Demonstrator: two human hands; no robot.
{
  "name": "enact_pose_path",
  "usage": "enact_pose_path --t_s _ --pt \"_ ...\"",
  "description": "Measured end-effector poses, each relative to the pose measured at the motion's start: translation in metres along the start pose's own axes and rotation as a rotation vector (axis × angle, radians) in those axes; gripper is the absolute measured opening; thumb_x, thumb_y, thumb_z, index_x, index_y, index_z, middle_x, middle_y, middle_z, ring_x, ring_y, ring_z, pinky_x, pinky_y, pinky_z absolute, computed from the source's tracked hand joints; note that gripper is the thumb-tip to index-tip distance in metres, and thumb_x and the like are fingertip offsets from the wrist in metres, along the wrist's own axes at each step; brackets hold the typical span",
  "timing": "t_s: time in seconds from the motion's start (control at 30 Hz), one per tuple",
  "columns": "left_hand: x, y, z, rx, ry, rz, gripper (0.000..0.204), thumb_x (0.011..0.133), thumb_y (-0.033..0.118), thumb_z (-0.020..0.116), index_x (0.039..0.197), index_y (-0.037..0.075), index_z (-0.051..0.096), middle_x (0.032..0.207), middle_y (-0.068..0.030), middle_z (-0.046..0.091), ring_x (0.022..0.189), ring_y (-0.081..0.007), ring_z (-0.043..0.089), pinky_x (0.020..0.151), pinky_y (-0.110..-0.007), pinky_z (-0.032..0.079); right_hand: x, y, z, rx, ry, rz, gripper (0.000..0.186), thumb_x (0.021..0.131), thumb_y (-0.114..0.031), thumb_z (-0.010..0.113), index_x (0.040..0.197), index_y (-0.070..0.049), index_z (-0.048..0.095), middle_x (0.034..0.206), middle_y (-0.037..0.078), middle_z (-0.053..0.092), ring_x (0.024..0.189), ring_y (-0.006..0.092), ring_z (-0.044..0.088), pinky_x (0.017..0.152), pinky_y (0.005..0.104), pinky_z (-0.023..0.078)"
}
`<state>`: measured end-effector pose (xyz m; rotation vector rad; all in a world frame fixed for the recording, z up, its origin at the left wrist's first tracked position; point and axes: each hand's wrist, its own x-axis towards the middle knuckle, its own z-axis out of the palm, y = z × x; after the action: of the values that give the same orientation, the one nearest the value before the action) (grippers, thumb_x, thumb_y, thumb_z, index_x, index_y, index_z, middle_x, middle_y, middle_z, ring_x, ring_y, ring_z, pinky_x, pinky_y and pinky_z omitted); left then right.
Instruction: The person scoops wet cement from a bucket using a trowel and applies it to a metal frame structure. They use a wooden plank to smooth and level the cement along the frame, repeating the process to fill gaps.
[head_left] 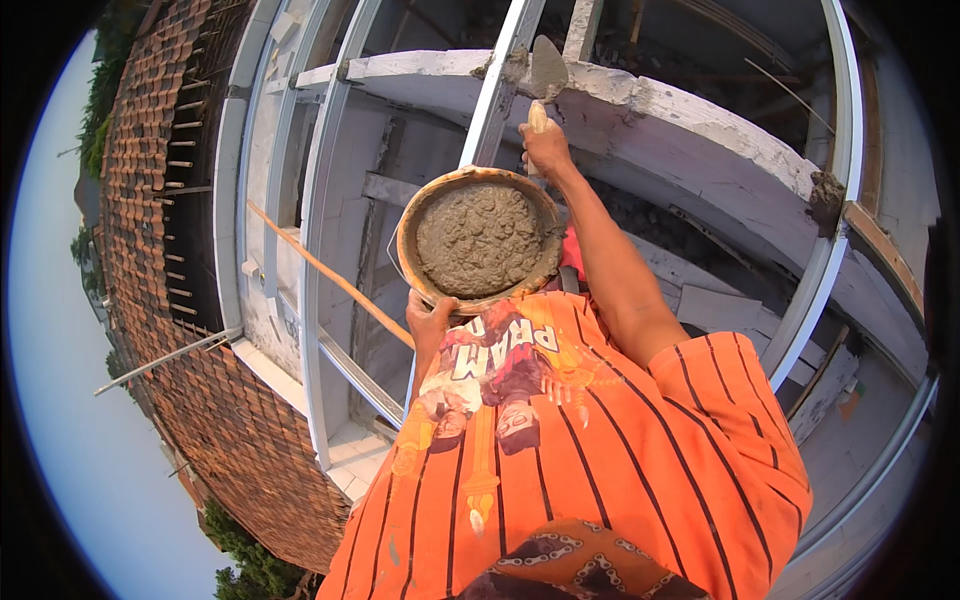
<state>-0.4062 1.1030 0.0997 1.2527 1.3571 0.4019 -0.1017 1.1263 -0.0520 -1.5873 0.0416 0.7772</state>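
Observation:
My left hand point(430, 322) grips the near rim of a round bucket point(408, 243), held against my orange striped shirt. Grey wet mortar point(480, 238) fills it almost to the top. With my right arm stretched forward, my right hand point(546, 148) is closed around the pale wooden handle of a trowel point(548, 70). Its blade points away from me and lies at the top of a white wall point(690, 108), beside a metal beam point(500, 90). A patch of mortar point(515, 66) sits where that beam meets the wall.
Several silvery metal beams point(340, 120) cross the open structure, with a deep drop between them. Another mortar lump point(826, 200) surrounds the right beam's joint. A wooden pole point(330, 270) slants at the left. Beyond it lies a tiled roof point(150, 250).

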Motion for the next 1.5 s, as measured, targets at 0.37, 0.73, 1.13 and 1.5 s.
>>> enact_pose_path --t_s 0.37,0.73,1.13,1.5 --pt "0.008 -0.011 -0.004 -0.043 0.005 0.036 0.036 0.070 0.000 0.063 0.104 -0.005 0.050 0.092 -0.0109 0.062 0.074 -0.0141 0.060 0.065 -0.026 0.051 0.017 -0.076 -0.060 -0.211 -0.363 0.177 0.029 0.090 -0.027 0.056 0.101 0.000 0.052 0.068 0.006 0.054 0.050 0.0142 0.054 0.041 0.0319 0.045" --pt "-0.006 0.009 0.008 -0.050 0.004 -0.026 0.039 0.071 0.001 0.062 0.107 -0.005 0.051 0.091 -0.0107 0.062 0.076 -0.0149 0.061 0.066 -0.028 0.052 -0.004 -0.076 -0.059 -0.043 0.430 -0.627 0.027 0.088 -0.018 0.060 0.103 -0.001 0.045 0.069 0.005 0.054 0.048 0.0136 0.055 0.043 0.0286 0.046" --pt "-0.003 0.005 0.008 -0.068 0.008 -0.006 0.041 0.070 0.000 0.062 0.109 -0.007 0.050 0.094 -0.0109 0.062 0.075 -0.0153 0.061 0.069 -0.027 0.052 0.011 -0.085 -0.023 -0.248 -0.171 0.000 0.037 0.084 -0.025 0.059 0.103 0.007 0.056 0.076 0.016 0.065 0.059 0.0233 0.065 0.051 0.0375 0.050" --pt "-0.005 -0.007 0.006 -0.098 0.039 -0.012 0.040 0.071 0.001 0.063 0.108 -0.005 0.050 0.095 -0.0124 0.061 0.077 -0.0154 0.061 0.068 -0.027 0.051 -0.038 -0.108 -0.108 -0.483 -0.362 -0.074 0.034 0.086 -0.028 0.058 0.100 0.003 0.054 0.069 0.008 0.057 0.051 0.0173 0.056 0.047 0.0339 0.046"
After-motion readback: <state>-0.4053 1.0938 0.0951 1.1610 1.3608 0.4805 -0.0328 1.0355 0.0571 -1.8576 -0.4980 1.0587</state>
